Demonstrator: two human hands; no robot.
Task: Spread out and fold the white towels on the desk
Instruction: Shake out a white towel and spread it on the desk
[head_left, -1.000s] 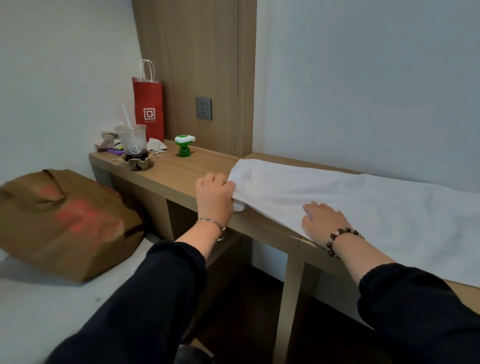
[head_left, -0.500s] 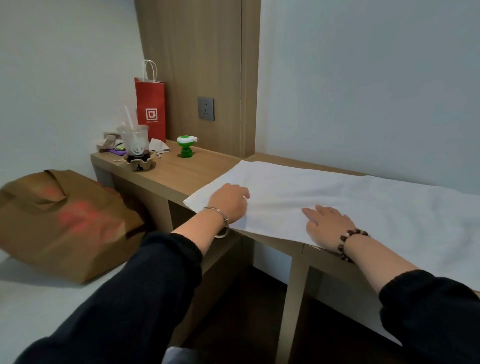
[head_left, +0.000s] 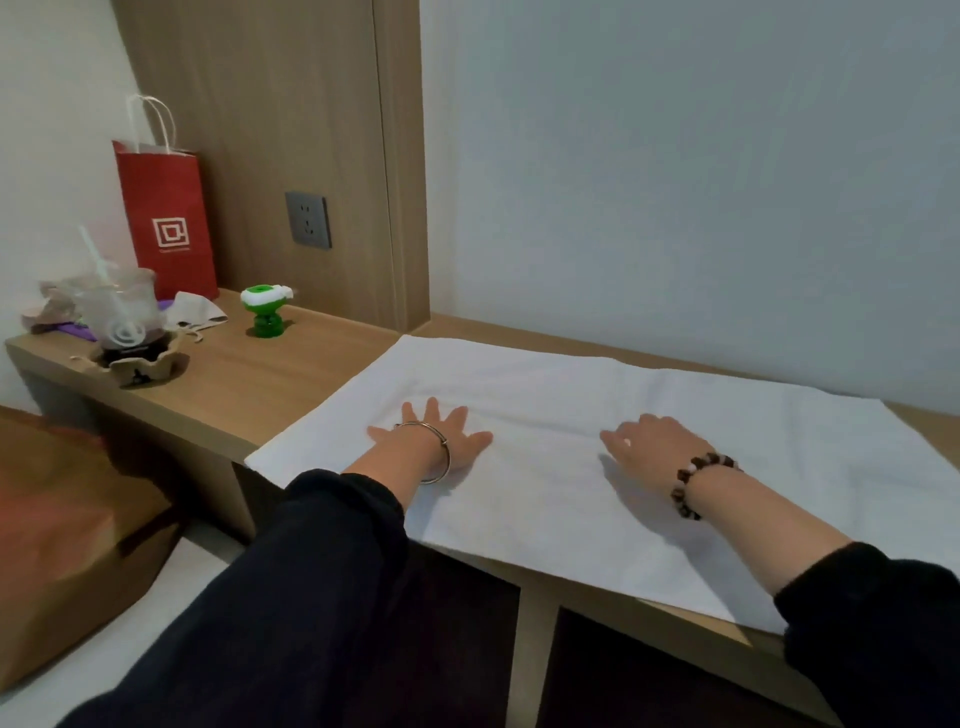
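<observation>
A white towel (head_left: 561, 410) lies spread flat on the wooden desk (head_left: 270, 384), its near edge hanging slightly over the desk's front. My left hand (head_left: 436, 436) rests palm down on the towel's left part, fingers spread, a metal bangle on the wrist. My right hand (head_left: 654, 441) lies flat on the towel's middle, fingers pointing left, a bead bracelet on the wrist. Neither hand holds anything.
At the desk's left end stand a red paper bag (head_left: 166, 218), a plastic cup with a straw (head_left: 122, 312) in a holder and a small green toy (head_left: 266, 309). A wall socket (head_left: 309, 220) is behind. A brown paper bag (head_left: 67, 540) lies lower left.
My left hand let go of the towel's folded-over left corner after laying it out toward the left, and now lies flat with fingers spread. My right hand stayed pressed on the towel.
</observation>
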